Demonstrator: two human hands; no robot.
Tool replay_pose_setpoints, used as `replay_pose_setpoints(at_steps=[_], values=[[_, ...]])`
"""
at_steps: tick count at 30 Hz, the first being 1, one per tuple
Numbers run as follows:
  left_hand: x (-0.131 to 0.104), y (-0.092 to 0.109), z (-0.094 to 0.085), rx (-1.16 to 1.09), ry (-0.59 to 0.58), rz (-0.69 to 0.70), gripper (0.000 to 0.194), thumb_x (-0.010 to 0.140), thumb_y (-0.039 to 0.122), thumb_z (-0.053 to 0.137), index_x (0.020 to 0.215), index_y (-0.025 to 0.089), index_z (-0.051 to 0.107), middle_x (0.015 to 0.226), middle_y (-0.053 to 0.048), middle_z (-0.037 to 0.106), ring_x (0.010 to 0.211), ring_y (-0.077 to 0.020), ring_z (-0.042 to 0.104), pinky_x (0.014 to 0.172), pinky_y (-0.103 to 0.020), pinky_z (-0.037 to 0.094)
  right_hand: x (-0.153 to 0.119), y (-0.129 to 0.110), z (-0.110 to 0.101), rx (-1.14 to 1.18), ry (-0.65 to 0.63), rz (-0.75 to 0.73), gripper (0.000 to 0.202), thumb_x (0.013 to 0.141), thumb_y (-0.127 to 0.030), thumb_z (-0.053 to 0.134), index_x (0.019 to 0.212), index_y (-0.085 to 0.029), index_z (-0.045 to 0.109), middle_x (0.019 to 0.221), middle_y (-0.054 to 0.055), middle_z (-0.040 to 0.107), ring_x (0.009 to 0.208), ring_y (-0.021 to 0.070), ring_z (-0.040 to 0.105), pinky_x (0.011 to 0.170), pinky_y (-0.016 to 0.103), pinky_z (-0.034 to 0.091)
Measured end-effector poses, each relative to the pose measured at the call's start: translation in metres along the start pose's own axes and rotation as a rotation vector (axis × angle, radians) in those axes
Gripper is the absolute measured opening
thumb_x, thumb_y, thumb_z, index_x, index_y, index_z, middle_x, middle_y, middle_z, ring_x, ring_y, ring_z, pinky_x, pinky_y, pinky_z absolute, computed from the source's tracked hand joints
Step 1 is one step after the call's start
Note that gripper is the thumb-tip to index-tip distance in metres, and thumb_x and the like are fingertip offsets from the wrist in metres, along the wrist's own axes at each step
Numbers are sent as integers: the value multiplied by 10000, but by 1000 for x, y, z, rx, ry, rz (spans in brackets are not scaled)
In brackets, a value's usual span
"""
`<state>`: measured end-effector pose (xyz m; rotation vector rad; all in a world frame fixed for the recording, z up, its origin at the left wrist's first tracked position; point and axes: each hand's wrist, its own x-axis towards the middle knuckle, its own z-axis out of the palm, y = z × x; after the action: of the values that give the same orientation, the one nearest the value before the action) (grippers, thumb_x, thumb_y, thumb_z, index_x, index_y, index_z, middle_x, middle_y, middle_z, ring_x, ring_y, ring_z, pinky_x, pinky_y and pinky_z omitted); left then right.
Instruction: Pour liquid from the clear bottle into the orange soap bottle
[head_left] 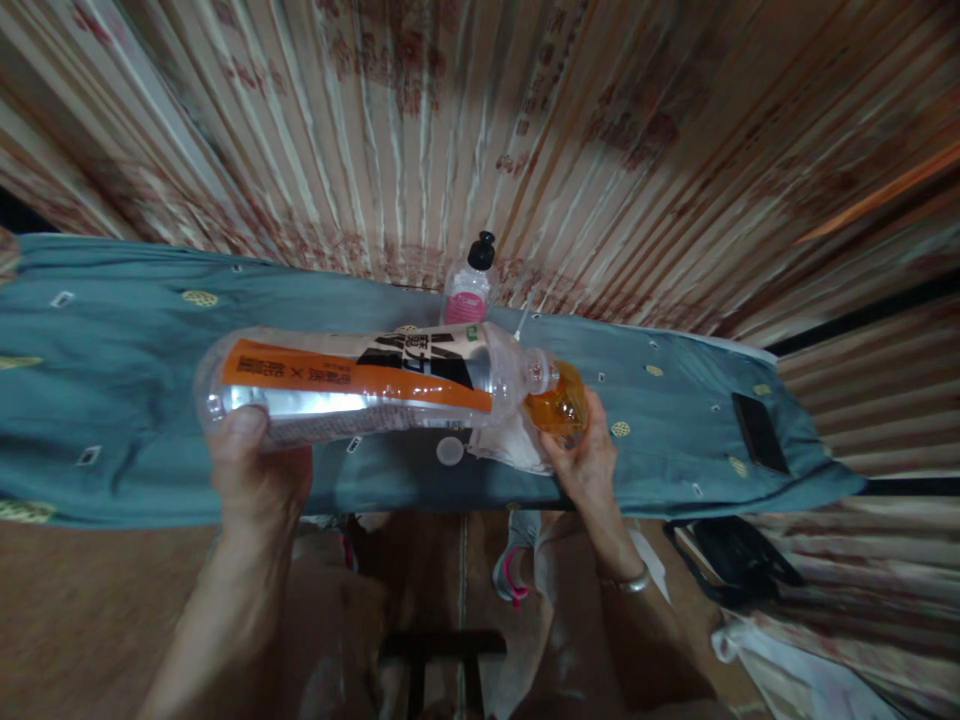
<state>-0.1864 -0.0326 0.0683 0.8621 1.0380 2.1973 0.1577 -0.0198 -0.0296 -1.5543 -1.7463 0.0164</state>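
Note:
A large clear bottle with an orange, silver and white label (360,385) lies almost level in the air above the cloth-covered table. My left hand (259,460) is closed around its base end. Its neck points right and meets a small container of amber liquid (559,405), which my right hand (589,455) holds from the right and below. Whether liquid is flowing between them cannot be made out. Behind the big bottle stands a clear bottle with a pink label and black cap (469,290). A round whitish cap (450,451) and a white cloth (514,445) lie beneath.
The narrow table has a teal patterned cover (142,400). A dark phone (760,433) lies at its right end. Pleated curtains (420,130) hang behind. Below are a black bag (739,560) and a stool (442,645) at the bottom centre.

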Motion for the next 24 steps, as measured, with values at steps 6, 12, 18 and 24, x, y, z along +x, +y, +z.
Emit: replay_pose_setpoints(at_steps=[6,12,18,24], values=[[0,-1,2,-27,50,29,578,537,512,870,1062,283,792,885,-19,716,936,-280,702,904,-394,588,0,0,0,-19,15,-14,857,839,-434,754,1598,-212,424,1480,182,673,1356,368,682,1101,587,615],[0,-1,2,-26,56,44,563,528,521,879,1012,248,790,943,-46,732,970,-290,703,915,-400,589,1,-2,-1,-8,4,10,855,822,-419,762,1585,-207,439,1487,182,670,1369,374,672,1114,595,603],[1,-3,0,-32,66,35,436,534,482,850,912,269,800,812,-11,709,867,-279,718,878,-420,614,1,-2,-1,4,-16,24,849,831,-411,757,1588,-208,432,1497,188,659,1381,380,661,1134,603,585],[2,-1,2,-68,52,57,495,510,500,896,912,229,793,816,-20,697,769,-249,694,817,-415,613,0,1,0,-6,7,4,868,822,-420,766,1590,-196,427,1493,191,665,1367,375,676,1122,585,600]])
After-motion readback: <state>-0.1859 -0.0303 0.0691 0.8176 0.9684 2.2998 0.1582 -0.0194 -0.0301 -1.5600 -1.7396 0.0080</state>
